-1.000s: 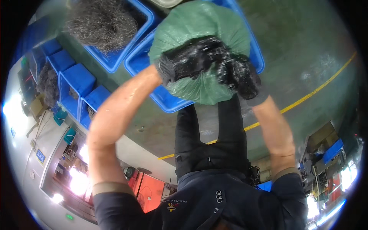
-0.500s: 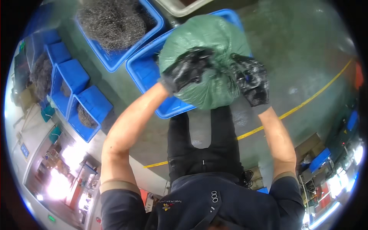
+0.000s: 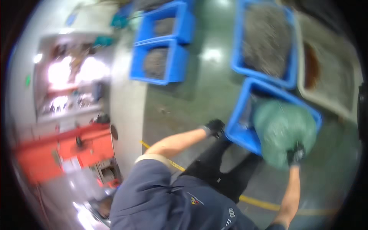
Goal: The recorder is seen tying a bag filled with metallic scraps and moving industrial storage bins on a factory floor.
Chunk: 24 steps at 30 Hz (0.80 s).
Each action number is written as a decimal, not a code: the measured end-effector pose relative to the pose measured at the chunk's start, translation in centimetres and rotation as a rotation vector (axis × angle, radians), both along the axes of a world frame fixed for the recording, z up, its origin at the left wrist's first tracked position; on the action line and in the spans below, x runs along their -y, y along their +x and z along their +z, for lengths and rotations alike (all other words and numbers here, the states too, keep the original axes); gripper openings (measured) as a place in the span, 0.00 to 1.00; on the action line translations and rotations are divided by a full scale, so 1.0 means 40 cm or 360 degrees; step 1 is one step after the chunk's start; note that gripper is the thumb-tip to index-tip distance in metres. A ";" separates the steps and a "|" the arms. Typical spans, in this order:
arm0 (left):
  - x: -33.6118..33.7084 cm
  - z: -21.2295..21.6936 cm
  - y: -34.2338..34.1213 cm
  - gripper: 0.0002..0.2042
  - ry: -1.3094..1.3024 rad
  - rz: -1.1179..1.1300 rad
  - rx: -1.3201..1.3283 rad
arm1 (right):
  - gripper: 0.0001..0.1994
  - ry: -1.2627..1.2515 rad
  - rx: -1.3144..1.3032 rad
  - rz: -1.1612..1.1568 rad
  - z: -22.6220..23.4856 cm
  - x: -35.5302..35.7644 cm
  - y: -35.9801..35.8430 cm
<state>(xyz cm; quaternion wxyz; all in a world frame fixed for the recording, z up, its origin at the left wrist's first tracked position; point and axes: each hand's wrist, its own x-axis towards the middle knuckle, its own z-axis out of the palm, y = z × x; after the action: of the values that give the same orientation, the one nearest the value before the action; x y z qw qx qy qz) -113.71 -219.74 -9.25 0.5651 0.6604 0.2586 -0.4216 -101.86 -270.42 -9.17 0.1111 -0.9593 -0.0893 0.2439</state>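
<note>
Left hand (image 3: 215,128) has moved away, empty, half-curled; roundish green bag (image 3: 283,124) points over blue bin's (image 3: 244,139) near rim, clasped by right hand (image 3: 296,153).

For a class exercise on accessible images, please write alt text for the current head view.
A black-gloved right hand is on a bulging green sack at a blue bin, its grip blurred; the gloved left hand is off the sack. Nearby are grey tangled material in another blue bin and a pale tub.

Dk-grey shirt (image 3: 168,207), tan cuff (image 3: 152,158), chest emblem (image 3: 196,200), blk trousers (image 3: 212,166), blk gloves (image 3: 216,128), prob. coated
</note>
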 end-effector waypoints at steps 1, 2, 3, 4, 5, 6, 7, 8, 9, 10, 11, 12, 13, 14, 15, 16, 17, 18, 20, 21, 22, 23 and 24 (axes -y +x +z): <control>-0.044 -0.002 -0.044 0.10 -0.0022 0.0196 0.0064 | 0.35 -0.0446 -0.0241 0.0210 0.021 -0.050 0.033; -0.101 0.010 -0.109 0.10 -0.0049 0.0406 0.0130 | 0.37 -0.0593 -0.0580 0.0241 0.064 -0.161 0.088; -0.099 0.052 -0.120 0.10 0.0046 0.0392 0.0005 | 0.39 -0.0852 -0.0677 0.0350 0.071 -0.162 0.063; -0.101 0.104 -0.087 0.11 0.0110 0.0329 -0.0092 | 0.37 -0.0693 -0.0677 0.0625 -0.007 -0.060 0.044; -0.116 0.133 -0.131 0.12 0.0108 0.0467 -0.0057 | 0.36 -0.0522 -0.0680 0.0958 -0.085 -0.003 0.070; -0.151 0.160 -0.208 0.12 0.0177 0.0653 -0.0057 | 0.35 -0.0374 -0.0854 0.1099 -0.047 -0.127 0.086; -0.150 0.208 -0.227 0.13 0.0199 0.0811 -0.0102 | 0.35 -0.0363 -0.0700 0.1376 -0.003 -0.151 0.085; -0.138 0.255 -0.251 0.13 0.0199 0.0961 -0.0147 | 0.35 -0.0443 -0.0798 0.1298 0.004 -0.153 0.094; -0.130 0.267 -0.294 0.13 0.0227 0.0980 -0.0084 | 0.38 -0.0400 -0.0663 0.1114 -0.022 -0.120 0.082; -0.110 0.265 -0.333 0.13 0.0232 0.0984 -0.0019 | 0.39 -0.0477 -0.0532 0.1061 -0.102 -0.030 0.094; -0.105 0.249 -0.494 0.13 0.0402 0.0867 0.0479 | 0.39 -0.0517 -0.0644 0.0903 -0.042 -0.140 0.094; -0.079 0.239 -0.661 0.14 0.0594 0.0706 0.0949 | 0.40 -0.0569 -0.0760 0.0748 0.042 -0.250 0.081; -0.023 0.229 -0.752 0.13 0.0511 0.1039 0.0571 | 0.40 -0.0603 -0.0718 0.0795 0.039 -0.215 0.096; 0.026 0.228 -0.816 0.13 0.0414 0.1349 0.0192 | 0.38 -0.0302 -0.0587 0.0906 0.002 -0.194 0.111; 0.092 0.241 -0.868 0.12 0.0290 0.1796 -0.0125 | 0.36 0.0000 -0.0466 0.1012 -0.032 -0.188 0.132; 0.144 0.251 -0.899 0.11 0.0101 0.2175 -0.0473 | 0.36 -0.0054 -0.0435 0.1013 -0.027 -0.176 0.142; 0.194 0.287 -0.915 0.10 0.0092 0.2319 -0.0564 | 0.33 0.0417 -0.0867 0.0173 -0.025 -0.152 0.141; 0.269 0.341 -0.960 0.10 0.0099 0.2517 -0.0678 | 0.30 0.0873 -0.1268 -0.0654 -0.012 -0.153 0.138; 0.417 0.367 -1.086 0.11 -0.0131 0.2972 -0.0599 | 0.28 0.0264 -0.1004 0.0050 0.079 -0.255 0.116; 0.504 0.358 -1.124 0.10 0.0049 0.3046 -0.0677 | 0.31 0.0144 -0.1025 0.0147 0.096 -0.257 0.123; 0.556 0.337 -1.145 0.10 0.0240 0.3085 -0.0744 | 0.34 0.0041 -0.1039 0.0215 0.078 -0.266 0.127; 0.599 0.317 -1.148 0.10 0.0152 0.3074 -0.0720 | 0.41 -0.0004 -0.0664 0.0612 -0.087 -0.141 0.200; 0.660 0.313 -1.181 0.10 0.0052 0.3172 -0.0787 | 0.41 -0.0004 -0.0664 0.0654 -0.120 -0.149 0.200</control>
<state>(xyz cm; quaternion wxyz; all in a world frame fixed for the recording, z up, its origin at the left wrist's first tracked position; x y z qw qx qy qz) -160.97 -246.16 3.25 0.5802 0.0478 0.8043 0.1186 -93.84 -264.45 -13.96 0.0740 -0.8503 -0.2567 0.4535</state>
